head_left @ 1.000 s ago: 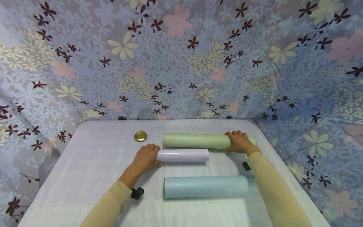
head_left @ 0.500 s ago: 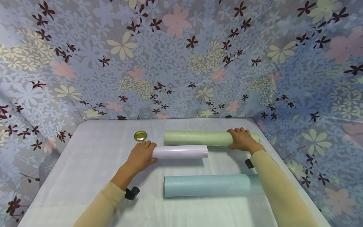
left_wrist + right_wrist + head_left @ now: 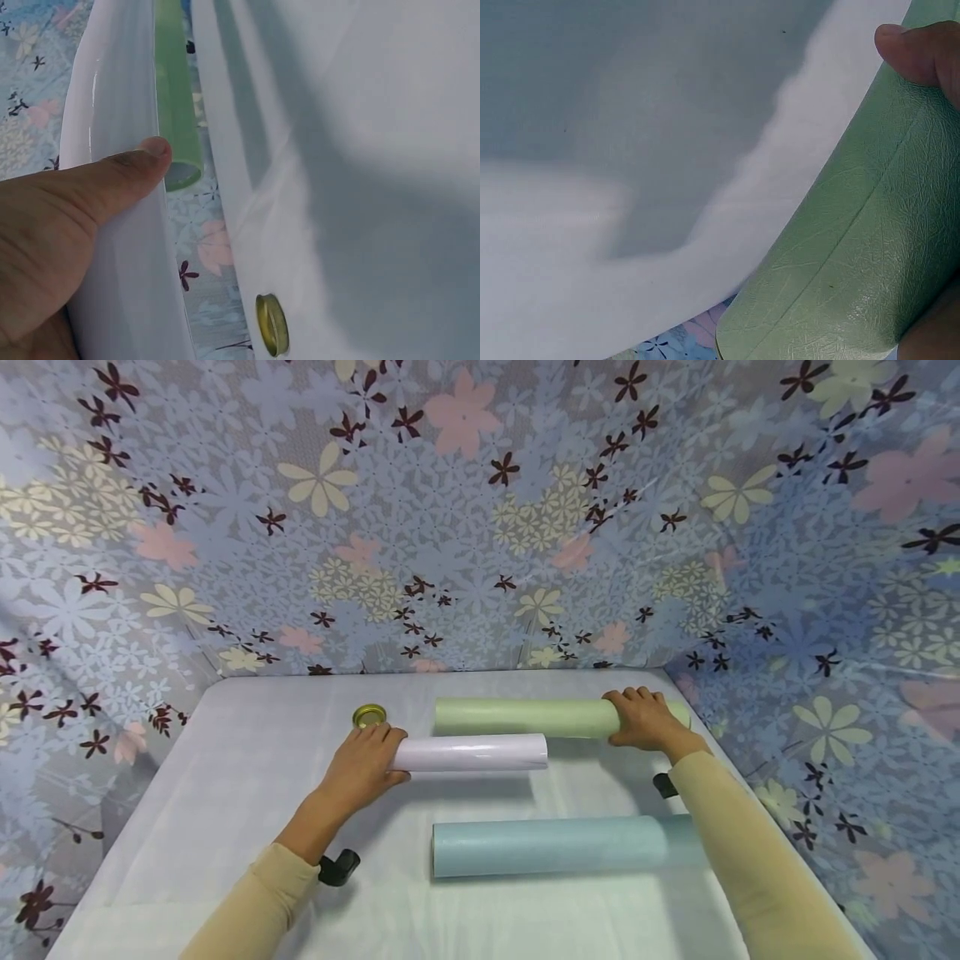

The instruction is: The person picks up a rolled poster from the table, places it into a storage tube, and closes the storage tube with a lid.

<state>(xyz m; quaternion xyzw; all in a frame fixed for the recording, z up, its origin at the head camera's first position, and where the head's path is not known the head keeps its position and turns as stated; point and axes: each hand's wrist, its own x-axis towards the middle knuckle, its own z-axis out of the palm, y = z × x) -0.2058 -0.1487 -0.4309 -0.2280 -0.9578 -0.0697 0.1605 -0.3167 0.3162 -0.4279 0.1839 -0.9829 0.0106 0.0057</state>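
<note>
My left hand [image 3: 365,766] grips the left part of a glossy white roll [image 3: 472,752], its shadow lying on the cloth below. In the left wrist view the thumb [image 3: 120,176] lies across the white roll [image 3: 124,277]. At the back right, my right hand [image 3: 643,718] holds a pale green roll [image 3: 521,717] near its right end. The right wrist view shows the green roll's [image 3: 840,232] creased, leathery surface with a thumb [image 3: 911,54] over it. Nearer to me lies a light blue roll [image 3: 555,847], its right end partly behind the right sleeve.
A small gold lid [image 3: 369,716] lies at the back, just beyond the left fingers. White cloth covers the table [image 3: 247,777]. Flower-patterned fabric [image 3: 465,527] hangs behind and at both sides. A black strap-like piece [image 3: 339,867] shows at the left wrist.
The left hand and white roll have moved away from me and slightly left, with the shadow gap growing. The right hand and green roll have shifted slightly back and right. The blue roll stays put.
</note>
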